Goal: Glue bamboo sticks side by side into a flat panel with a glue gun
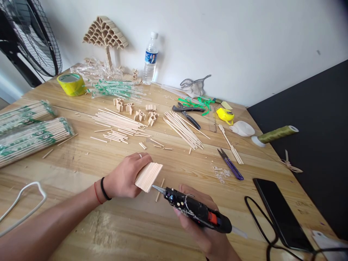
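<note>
The stick panel (149,176), a block of short pale sticks laid side by side, sits in your left hand (127,175) just above the near-middle part of the wooden table (130,226). Your left fingers are clamped around its far-left side, leaving the flat face and the corner towards your right hand exposed. Your right hand (196,233) is wrapped around the black glue gun (187,206), with its metal nozzle (159,189) pointing at the panel's lower right corner; the two hands are apart, and only the tool bridges the gap. The tip looks to be at that edge or just beside it, though from this angle you can't be sure whether it touches, and no fresh glue can be made out. The step in hand seems to be gluing along the panel's edge. The next move, as far as one can judge, calls for a steady left grip, fingers kept away from the hot tip, and an even run of the nozzle along the edge without pushing the sticks out of line. A single short stick (158,197) lies on the table beneath the nozzle, and beyond your hands lie a left pile of sticks (119,122) and a right pile of sticks (183,130), both within reach.
</note>
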Tool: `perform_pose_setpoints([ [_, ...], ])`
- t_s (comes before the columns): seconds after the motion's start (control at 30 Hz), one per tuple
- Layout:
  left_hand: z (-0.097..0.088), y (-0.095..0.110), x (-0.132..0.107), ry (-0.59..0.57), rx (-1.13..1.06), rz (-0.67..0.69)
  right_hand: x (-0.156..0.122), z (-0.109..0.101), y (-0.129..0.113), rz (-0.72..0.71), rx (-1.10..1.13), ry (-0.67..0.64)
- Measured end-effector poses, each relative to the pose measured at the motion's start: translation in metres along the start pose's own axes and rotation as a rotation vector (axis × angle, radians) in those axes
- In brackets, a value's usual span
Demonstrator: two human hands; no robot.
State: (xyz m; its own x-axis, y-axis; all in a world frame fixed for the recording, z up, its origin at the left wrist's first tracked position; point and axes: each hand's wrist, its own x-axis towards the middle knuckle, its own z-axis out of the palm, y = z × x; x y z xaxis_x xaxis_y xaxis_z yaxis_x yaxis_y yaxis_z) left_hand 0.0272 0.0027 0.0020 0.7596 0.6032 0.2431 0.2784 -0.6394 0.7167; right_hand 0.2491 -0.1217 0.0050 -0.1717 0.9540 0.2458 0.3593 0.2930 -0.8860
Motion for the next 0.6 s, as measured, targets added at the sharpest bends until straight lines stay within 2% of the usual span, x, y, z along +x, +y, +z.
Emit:
perform_pose_setpoints([
  [0.3, 0.001, -0.0017, -0.0009, 0.0, 0.004, -0.001, -0.0092, -0.0002, 0.0083, 0.034, -0.051, 0.047],
  [0.6, 0.0008, -0.0002, -0.0004, 0.004, 0.016, 0.0, 0.0006, -0.0028, -0.0005, 0.019, -0.034, 0.052],
])
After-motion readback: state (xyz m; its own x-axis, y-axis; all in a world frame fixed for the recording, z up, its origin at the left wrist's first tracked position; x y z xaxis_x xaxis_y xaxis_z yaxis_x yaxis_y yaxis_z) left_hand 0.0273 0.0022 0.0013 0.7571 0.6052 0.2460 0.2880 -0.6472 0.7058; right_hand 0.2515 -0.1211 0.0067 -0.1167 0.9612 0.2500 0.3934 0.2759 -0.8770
